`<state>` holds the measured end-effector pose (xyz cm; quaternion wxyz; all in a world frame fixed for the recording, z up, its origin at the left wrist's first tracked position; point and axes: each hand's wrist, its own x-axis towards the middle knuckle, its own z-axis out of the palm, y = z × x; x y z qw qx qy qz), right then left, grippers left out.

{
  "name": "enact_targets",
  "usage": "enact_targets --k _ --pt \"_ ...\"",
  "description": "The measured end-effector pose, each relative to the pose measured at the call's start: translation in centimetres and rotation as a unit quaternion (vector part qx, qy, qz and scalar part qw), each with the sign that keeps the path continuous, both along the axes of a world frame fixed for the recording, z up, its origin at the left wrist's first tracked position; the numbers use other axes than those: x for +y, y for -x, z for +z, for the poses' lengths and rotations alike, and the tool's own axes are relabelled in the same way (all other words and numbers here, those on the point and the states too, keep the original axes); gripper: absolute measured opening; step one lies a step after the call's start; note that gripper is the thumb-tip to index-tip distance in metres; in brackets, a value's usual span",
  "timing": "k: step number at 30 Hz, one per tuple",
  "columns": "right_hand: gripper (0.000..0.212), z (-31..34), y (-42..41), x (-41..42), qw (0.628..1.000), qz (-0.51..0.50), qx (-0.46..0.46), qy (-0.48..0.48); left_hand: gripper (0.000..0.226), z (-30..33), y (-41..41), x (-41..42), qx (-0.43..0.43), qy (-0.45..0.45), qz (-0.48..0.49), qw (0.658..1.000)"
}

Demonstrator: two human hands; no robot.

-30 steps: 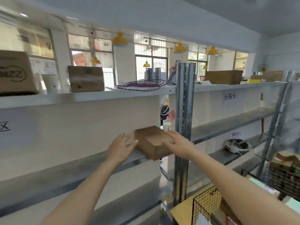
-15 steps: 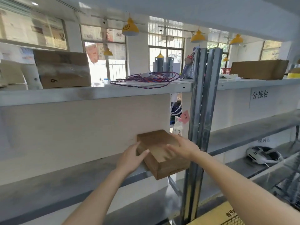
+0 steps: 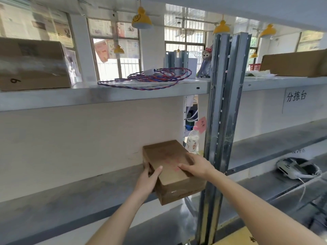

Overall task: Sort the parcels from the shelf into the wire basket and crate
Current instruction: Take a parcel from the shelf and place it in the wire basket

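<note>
- Partly hidden, the left hand (image 3: 147, 179) grips the near left edge of the brown cardboard parcel (image 3: 172, 171): its thumb lies on top and its fingers curl out of sight round the side.
- Across from it, the right hand (image 3: 196, 166) holds the parcel's right side, fingers spread flat over the lid; the fingertips beyond the edge cannot be seen.
- The parcel is a flat rectangular box of plain matte cardboard, lying on the grey middle shelf (image 3: 70, 197) with its near corner jutting past the shelf's front edge, just beside the steel upright (image 3: 223, 121).
- Faint pink marks on its lid are too blurred to read.
- Behind the parcel a clear plastic bottle (image 3: 192, 143) with a pink cap stands half hidden; its label has characters too small to make out.
- A pink note (image 3: 202, 124) above it carries scribbled writing that is not legible.
- On the top shelf a twisted red-and-blue cable (image 3: 146, 80) lies coiled, and a large carton (image 3: 33, 66), cut off at the left edge, shows a hand-drawn "6" or "9".
- To the right, a white paper sign (image 3: 296, 96) reads "分拣台".
- Lower right, a white device (image 3: 292, 169) with a cord lies on a dark pad, blurred.
</note>
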<state>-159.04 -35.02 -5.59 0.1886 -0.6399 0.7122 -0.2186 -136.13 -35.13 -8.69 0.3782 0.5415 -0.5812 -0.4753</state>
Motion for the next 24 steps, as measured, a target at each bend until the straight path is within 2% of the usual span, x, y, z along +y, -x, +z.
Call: enact_targets --k 2,6,13,24 --pt "0.097 -0.1 -0.5 0.7 1.000 -0.003 0.003 0.009 0.088 -0.2 -0.2 0.1 0.040 -0.016 0.004 0.999" --pt "0.094 0.0 -2.1 2.8 1.000 -0.013 -0.003 0.023 0.072 0.3 -1.6 1.8 0.085 -0.017 0.006 0.996" --pt "0.086 1.1 -7.8 9.8 0.997 -0.042 -0.043 0.051 0.077 1.6 -6.5 7.3 0.155 -0.011 -0.027 0.988" --pt "0.082 2.9 -19.2 23.3 0.988 -0.084 -0.107 0.077 0.073 4.7 -16.6 17.7 0.191 0.084 -0.071 0.976"
